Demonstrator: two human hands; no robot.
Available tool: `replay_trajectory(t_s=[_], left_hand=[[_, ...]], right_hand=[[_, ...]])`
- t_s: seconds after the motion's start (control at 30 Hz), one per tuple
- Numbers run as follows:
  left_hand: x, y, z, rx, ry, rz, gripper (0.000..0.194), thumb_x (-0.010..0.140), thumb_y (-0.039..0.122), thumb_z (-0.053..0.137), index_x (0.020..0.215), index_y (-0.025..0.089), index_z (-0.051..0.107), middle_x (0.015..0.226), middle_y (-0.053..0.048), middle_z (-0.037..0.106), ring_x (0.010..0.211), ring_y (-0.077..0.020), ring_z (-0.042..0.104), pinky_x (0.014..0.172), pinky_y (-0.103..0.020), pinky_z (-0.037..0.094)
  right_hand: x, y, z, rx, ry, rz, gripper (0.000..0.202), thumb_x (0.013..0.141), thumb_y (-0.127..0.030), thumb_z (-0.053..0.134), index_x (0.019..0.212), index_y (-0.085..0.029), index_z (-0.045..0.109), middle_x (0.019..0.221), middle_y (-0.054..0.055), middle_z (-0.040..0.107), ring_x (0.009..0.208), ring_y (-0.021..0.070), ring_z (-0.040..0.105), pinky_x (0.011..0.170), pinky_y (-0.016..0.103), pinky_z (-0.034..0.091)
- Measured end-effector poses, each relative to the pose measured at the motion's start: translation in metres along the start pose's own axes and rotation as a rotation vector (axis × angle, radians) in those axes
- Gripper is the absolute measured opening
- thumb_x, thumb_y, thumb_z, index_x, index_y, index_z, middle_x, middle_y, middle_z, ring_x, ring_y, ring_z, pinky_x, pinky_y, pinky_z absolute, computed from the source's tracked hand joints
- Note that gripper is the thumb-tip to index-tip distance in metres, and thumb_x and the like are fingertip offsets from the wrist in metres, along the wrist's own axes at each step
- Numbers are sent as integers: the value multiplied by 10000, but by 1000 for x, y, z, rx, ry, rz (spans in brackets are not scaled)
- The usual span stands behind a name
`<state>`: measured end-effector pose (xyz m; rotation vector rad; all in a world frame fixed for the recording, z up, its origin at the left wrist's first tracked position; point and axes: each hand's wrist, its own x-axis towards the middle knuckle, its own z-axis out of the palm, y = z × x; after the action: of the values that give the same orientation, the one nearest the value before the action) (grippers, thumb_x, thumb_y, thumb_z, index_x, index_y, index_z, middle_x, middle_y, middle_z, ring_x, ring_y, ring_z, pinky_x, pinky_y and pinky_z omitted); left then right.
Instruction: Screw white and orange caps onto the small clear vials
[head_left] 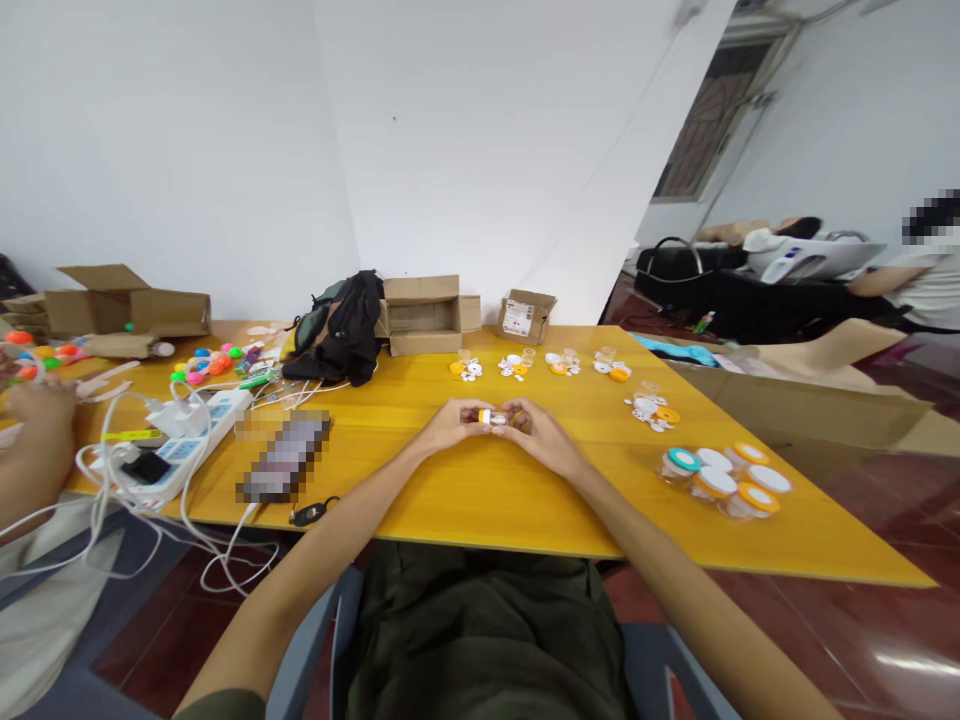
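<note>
Over the middle of the yellow table, my two hands meet around a small clear jar with an orange-and-white lid (486, 416). My left hand (452, 424) has its fingers closed at the lid end. My right hand (537, 432) curls around the clear end; the fingers partly hide the jar. Beyond the hands lie small piles of white discs with clear cups and orange or white rings, such as a left pile (470, 369) and a right pile (654, 412). Nearer on the right stand several lidded clear jars, one with a teal lid (683, 460).
On the left are a power strip (187, 450) with tangled white cables, a phone (289, 455) and a key fob (313, 512). A black bag (341, 325) and open cardboard boxes (424, 318) line the wall. Another person's hand (41, 410) is at far left, near colourful balls.
</note>
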<state>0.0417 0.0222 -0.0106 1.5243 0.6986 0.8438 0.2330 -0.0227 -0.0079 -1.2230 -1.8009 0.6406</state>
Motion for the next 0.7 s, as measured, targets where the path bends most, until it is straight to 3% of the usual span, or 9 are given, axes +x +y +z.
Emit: replay_trajectory(t_s=[0.2, 0.4, 0.57, 0.7], left_hand=[[0, 2, 1, 12, 22, -16, 418, 570, 263, 871, 944, 135, 734, 956, -75, 758, 903, -207, 685, 918, -342, 496], [0, 2, 1, -7, 6, -3, 411, 587, 260, 860, 958, 136, 736, 987, -88, 757, 930, -219, 687, 923, -350, 496], [1, 1, 1, 8, 22, -12, 393, 588, 239, 857, 944, 127, 734, 961, -82, 757, 913, -208, 686, 927, -345, 491], [1, 1, 1, -3, 8, -2, 396, 597, 252, 856, 954, 131, 736, 982, -87, 756, 926, -211, 686, 924, -342, 492]], right_hand=[[0, 1, -1, -45, -11, -34, 288, 838, -516, 558, 793, -240, 628, 820, 41, 687, 754, 210, 613, 688, 328, 487], [0, 1, 0, 10, 7, 0, 312, 731, -504, 684, 881, -241, 609, 898, 26, 687, 670, 176, 592, 670, 326, 500], [1, 1, 0, -24, 3, -30, 280, 828, -507, 568, 774, -236, 617, 786, 33, 675, 732, 203, 611, 680, 325, 488], [1, 1, 0, 6, 23, -12, 292, 747, -503, 672, 850, -236, 615, 886, 32, 689, 676, 180, 601, 661, 324, 505]])
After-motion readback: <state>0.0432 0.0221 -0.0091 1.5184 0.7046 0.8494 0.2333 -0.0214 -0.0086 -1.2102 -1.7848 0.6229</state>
